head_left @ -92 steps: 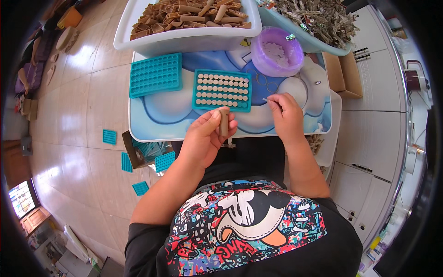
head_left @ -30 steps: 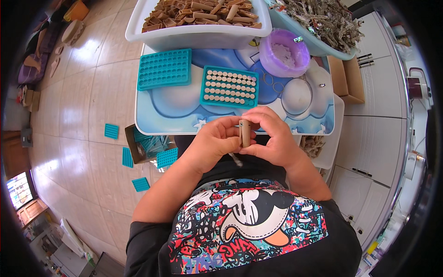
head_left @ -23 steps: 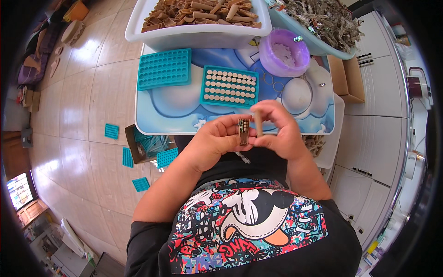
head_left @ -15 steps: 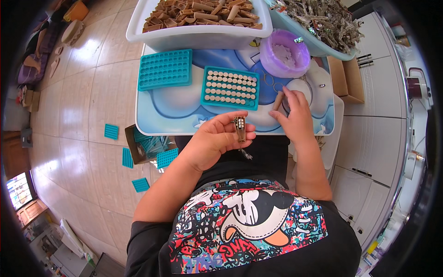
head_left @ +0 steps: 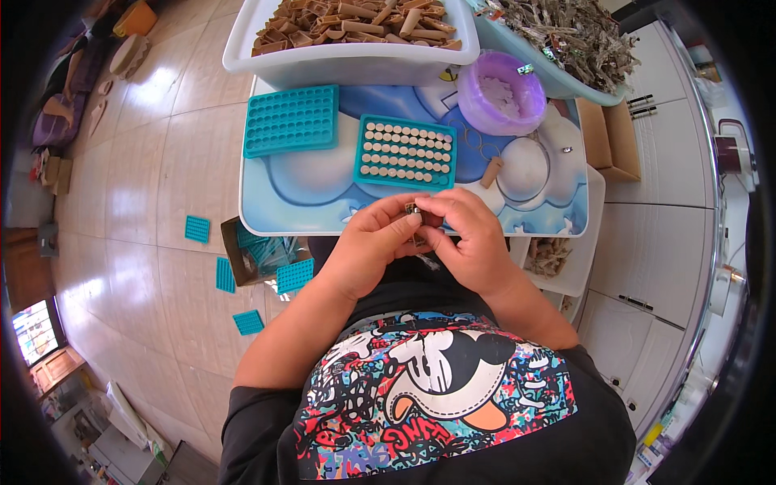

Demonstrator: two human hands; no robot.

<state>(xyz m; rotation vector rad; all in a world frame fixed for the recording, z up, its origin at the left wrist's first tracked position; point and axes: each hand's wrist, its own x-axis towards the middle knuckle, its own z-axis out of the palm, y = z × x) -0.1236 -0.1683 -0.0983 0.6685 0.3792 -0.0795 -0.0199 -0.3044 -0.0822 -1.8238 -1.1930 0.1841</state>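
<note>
Just in front of the table's near edge, my two hands meet over a small brown casing with shiny electronic parts in it [head_left: 414, 213]. My left hand [head_left: 378, 234] grips it between thumb and fingers. From the other side, my right hand [head_left: 463, 234] pinches at the same piece; the fingers cover much of it. Thin silvery strands hang below the hands. Beyond them sits a teal tray [head_left: 360, 179] with rows of round, pale discs. On the table to the right lies a brown half-tube shell [head_left: 491, 172].
A second teal tray [head_left: 291, 121] stands at the table's left. Behind are a white bin [head_left: 347, 69] of brown shells, a purple bowl [head_left: 501, 117] with pale pieces, and a light-blue tub [head_left: 594, 90] of wired parts. An open carton [head_left: 234, 250] stands left below the table.
My right hand has left the brown shell on the table and come left to the casing in my left hand. The casing is now mostly covered by fingers.
</note>
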